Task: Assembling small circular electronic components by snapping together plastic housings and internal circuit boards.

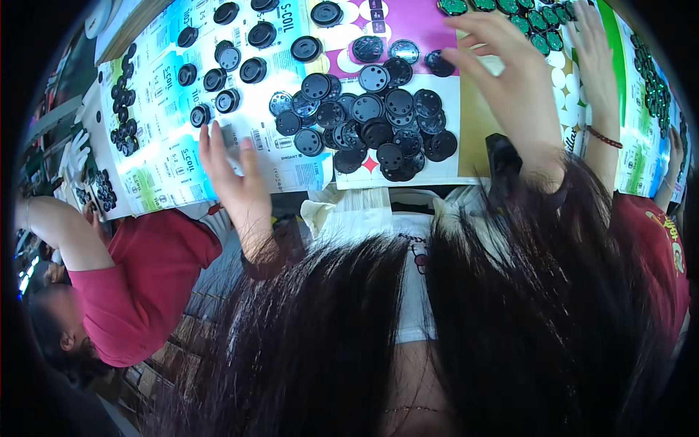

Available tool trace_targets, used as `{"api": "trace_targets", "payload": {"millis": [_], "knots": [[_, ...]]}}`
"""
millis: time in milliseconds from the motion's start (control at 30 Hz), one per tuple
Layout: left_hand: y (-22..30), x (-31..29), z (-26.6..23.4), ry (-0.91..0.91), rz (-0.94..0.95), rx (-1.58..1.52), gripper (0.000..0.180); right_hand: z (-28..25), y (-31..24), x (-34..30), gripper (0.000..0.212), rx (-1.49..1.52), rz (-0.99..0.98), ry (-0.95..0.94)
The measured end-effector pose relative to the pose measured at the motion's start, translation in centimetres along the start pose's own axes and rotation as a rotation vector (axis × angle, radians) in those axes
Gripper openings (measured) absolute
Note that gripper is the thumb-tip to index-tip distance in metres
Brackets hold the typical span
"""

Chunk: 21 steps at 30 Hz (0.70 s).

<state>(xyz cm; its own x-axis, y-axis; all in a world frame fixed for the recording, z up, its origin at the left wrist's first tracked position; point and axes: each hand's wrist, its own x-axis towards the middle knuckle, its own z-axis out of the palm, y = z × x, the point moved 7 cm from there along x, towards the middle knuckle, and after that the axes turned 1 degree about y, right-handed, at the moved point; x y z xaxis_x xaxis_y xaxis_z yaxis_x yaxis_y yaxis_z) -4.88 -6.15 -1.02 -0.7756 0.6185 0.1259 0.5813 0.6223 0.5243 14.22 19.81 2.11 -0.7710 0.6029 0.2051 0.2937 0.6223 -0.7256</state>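
Two hands in the head view, fingers apart on both! Left hand (237, 178) is right by a black cap (200, 114); right hand (502, 69) has its thumb at a lone disc (439, 63), contact too blurred to call. Danger spot: the pile (368, 108), loosely overlapped near the desk (477, 156) edge. A brushing wrist could spill discs; a careless left fingertip might knock that cap.

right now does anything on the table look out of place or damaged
Nothing looks plainly damaged, though fine detail is too small to judge. The flat black discs lie in a loose, overlapping heap, which looks untidy next to the mostly spaced-out black round parts at upper left.
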Motion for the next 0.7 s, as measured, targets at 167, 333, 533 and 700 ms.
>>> {"api": "trace_targets", "payload": {"millis": [167, 333, 533, 700], "knots": [[2.4, 0.3, 4.8, -0.213, 0.135, 0.091, 0.075, 2.5, -1.9, -0.4, 0.026, -0.194, -0.181, -0.116], [4.5, 2.9, -0.5, -0.232, 0.189, 0.175, 0.071, 6.0, -4.4, 1.3, 0.026, -0.300, -0.208, -0.135], [10.7, 6.8, -1.5, -0.303, 0.463, 0.025, 0.050, 6.9, -1.9, 0.7, 0.026, -0.364, -0.119, -0.189], [11.2, 14.6, 1.8, -0.485, 0.368, 0.131, 0.043, 7.9, -2.9, 1.4, 0.019, -0.258, -0.113, -0.211]]}}
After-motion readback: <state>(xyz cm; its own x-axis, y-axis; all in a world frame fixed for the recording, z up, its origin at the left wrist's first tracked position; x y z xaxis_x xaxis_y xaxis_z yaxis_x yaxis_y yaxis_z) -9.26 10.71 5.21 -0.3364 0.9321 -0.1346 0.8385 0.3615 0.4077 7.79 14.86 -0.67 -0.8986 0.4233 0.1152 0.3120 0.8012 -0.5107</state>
